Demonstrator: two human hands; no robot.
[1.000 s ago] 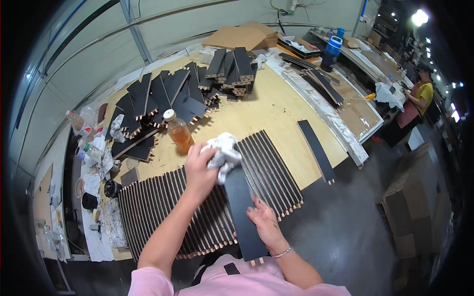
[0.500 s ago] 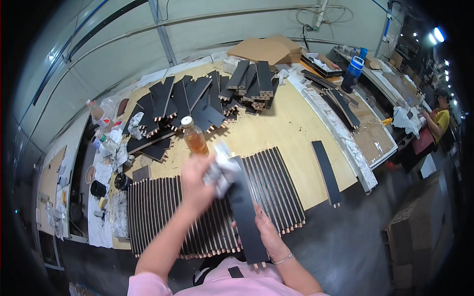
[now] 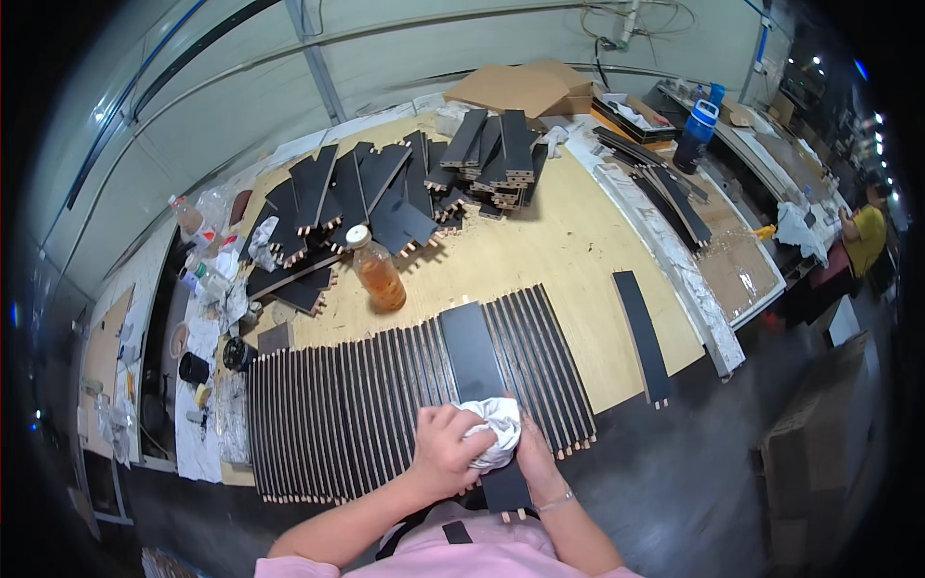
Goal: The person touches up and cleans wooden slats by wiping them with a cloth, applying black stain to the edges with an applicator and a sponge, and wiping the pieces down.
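My left hand is closed round a crumpled white cloth, pressed on the face of a black board with light wooden pegs at its near end. My right hand grips that board by its right edge; the cloth and board partly hide its fingers. The board lies lengthwise over a row of narrow black strips standing on edge, packed side by side, with pegs at their ends. Beyond the row stands a clear bottle of amber liquid with a white cap.
Black boards are heaped at the back of the wooden table. One loose board lies at the right edge. Dark pots, bottles and rags crowd the left side. A blue bottle stands far right; a person is beyond.
My left hand and the cloth have come down from the board's far end to its near part. The cloth was blurred by motion before. My right hand still holds the board.
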